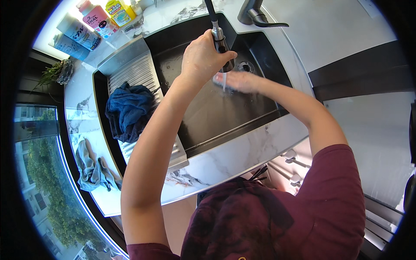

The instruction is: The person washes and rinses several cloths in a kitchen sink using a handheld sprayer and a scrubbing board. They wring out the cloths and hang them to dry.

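My left hand (201,58) grips the dark metal pull-down spray head (226,65) of the kitchen faucet. From it a narrow stream of water (224,79) falls into the black sink (208,120). Reaching in from the right, my right hand (242,82) is blurred, with its fingers stretched out low in the basin at the stream. A greyish-blue patch shows under those fingers; whether it is splashing water or a held thing cannot be made out. Behind my right hand lies the sink drain (246,66).
A ribbed metal drainboard (130,70) spans the sink's left side, bearing bunched dark-blue cloths (130,107). A grey-blue rag (94,169) lies on the marble-patterned counter (234,146). Several bottles (97,19) and a small plant (61,71) stand back left. The faucet handle (265,19) juts out behind.
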The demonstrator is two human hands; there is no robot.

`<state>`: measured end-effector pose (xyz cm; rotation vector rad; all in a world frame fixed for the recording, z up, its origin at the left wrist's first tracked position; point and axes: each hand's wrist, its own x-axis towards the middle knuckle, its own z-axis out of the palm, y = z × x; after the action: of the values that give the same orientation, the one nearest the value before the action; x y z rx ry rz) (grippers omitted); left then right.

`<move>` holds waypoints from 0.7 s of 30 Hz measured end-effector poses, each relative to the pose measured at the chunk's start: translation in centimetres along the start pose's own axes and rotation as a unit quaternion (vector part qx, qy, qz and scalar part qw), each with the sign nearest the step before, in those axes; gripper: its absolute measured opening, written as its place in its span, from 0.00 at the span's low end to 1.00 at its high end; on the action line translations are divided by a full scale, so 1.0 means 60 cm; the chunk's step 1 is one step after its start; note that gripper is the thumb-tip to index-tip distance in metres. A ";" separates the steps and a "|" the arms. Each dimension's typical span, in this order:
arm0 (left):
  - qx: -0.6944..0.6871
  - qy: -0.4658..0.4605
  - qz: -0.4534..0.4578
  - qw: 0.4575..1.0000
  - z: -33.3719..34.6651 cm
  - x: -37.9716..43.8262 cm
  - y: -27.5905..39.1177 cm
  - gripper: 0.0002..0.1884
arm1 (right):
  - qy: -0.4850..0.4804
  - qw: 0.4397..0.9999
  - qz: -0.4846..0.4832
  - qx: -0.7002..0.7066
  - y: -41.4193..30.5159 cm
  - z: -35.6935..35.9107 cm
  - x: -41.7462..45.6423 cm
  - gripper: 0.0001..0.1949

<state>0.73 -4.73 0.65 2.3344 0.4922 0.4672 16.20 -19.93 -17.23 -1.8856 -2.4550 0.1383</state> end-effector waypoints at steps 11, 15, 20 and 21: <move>-0.006 -0.012 -0.011 1.000 -0.001 -0.017 -0.018 0.22 | -0.296 0.925 0.088 0.223 -0.043 -0.181 -0.139 0.10; -0.013 0.004 0.012 1.000 -0.004 -0.030 -0.014 0.21 | -0.442 0.888 0.103 0.079 -0.077 -0.103 -0.143 0.07; -0.029 0.021 0.035 0.999 0.002 -0.042 -0.015 0.22 | -0.243 0.959 0.147 -0.010 -0.023 -0.112 -0.095 0.12; -0.033 0.021 0.035 0.999 0.002 -0.040 -0.019 0.22 | -0.238 0.951 0.191 0.052 -0.010 -0.133 -0.077 0.13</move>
<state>-1.54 -5.18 -0.68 2.2888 0.4106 0.5589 17.53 -24.17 -9.12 -2.4903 -2.2207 0.8082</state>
